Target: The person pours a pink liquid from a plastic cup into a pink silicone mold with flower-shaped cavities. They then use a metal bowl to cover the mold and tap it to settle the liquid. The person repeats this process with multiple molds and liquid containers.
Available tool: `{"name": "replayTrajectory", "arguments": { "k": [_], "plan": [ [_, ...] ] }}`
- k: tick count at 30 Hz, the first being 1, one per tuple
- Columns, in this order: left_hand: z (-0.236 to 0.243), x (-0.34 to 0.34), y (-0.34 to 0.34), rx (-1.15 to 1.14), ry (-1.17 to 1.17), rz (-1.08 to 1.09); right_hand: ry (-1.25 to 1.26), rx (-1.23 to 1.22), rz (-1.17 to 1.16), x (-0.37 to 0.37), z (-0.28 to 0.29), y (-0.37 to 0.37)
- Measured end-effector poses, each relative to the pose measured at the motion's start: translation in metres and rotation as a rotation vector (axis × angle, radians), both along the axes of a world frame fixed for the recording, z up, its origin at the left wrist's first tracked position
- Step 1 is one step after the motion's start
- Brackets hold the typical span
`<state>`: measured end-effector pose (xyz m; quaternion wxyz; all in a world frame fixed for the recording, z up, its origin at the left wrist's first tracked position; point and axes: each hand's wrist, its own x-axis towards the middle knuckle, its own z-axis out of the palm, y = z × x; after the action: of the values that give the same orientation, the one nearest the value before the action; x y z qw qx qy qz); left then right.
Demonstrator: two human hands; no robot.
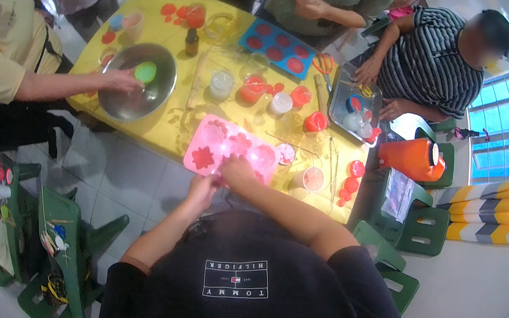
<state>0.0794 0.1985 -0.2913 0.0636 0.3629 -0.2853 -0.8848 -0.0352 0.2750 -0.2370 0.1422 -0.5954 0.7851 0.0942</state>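
Note:
I hold a pink silicone mould (223, 144) with flower- and round-shaped cavities at the near edge of the yellow table (159, 127). One cavity holds a red shape. My left hand (201, 189) grips the mould's near edge from below. My right hand (238, 171) closes on the same edge a little further right, fingers over the rim. My black shirt fills the lower part of the view.
Another person's hand (122, 80) reaches into a steel bowl (159, 96) with a green object. A blue mould (279, 46), a metal tray (338, 99), cups and red pieces lie on the table. An orange jug (409, 158) stands on green chairs at right. Several people surround the table.

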Motion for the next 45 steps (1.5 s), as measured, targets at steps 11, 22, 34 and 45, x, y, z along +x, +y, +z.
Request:
{"name": "replayTrajectory", "arguments": {
  "k": [11, 22, 34, 45],
  "plan": [
    [-0.026, -0.001, -0.001, 0.025, -0.029, -0.002, 0.023, -0.107, -0.008, -0.003, -0.019, 0.009],
    [-0.016, 0.001, 0.000, -0.010, -0.046, -0.003, 0.007, -0.147, 0.040, -0.001, -0.021, 0.012],
    [-0.014, 0.002, 0.004, 0.019, -0.001, 0.083, -0.073, -0.197, -0.050, -0.010, -0.010, 0.005],
    [-0.025, 0.000, 0.003, 0.070, -0.089, 0.094, 0.043, -0.243, -0.650, -0.125, 0.022, 0.063]
  ]
}}
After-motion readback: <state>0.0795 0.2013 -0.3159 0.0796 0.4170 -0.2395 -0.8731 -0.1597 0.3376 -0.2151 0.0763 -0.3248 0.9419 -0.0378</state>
